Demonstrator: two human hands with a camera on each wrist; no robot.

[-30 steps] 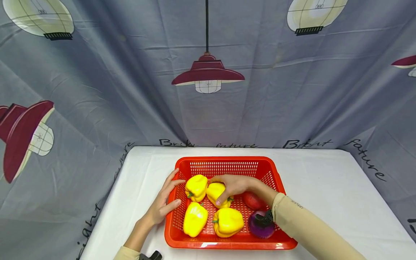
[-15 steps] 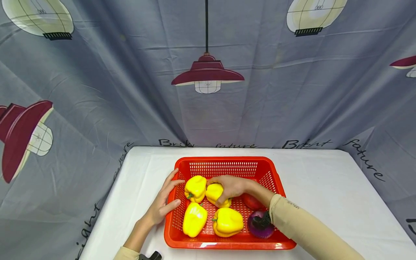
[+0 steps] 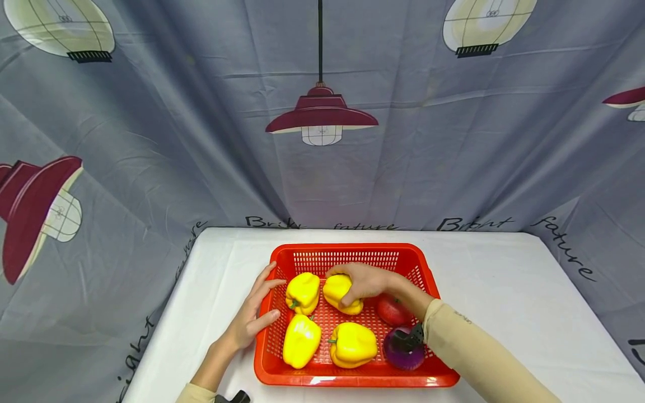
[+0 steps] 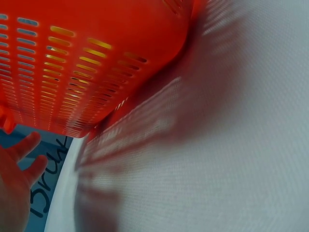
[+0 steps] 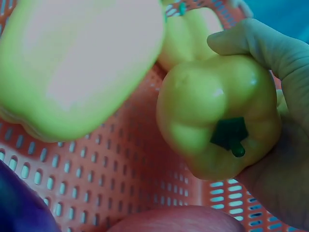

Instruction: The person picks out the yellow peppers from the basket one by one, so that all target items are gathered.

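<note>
My right hand [image 3: 368,281] grips a yellow bell pepper [image 3: 340,292] inside the red plastic basket [image 3: 353,380]; its green stem shows in the right wrist view, thumb and fingers curled around its sides. At the basket's left rim my left hand [image 3: 252,316] rests with spread fingers, outside the wall. Another yellow bell pepper [image 3: 303,293] lies left of the gripped one. Nearer the front are a long yellow pepper [image 3: 302,341] and a blocky one, also a yellow bell pepper [image 3: 354,345].
Under my right wrist, a red round fruit or vegetable [image 3: 392,310] and a purple round one [image 3: 403,352] lie at the basket's right end. A white-covered table [image 3: 494,280] carries the basket. A grey curtain [image 3: 201,112] with printed lamps hangs behind.
My right hand and the gripped bell pepper have shifted slightly right and toward the back, away from the left pepper. More of the red item shows. My left hand stays at the rim.
</note>
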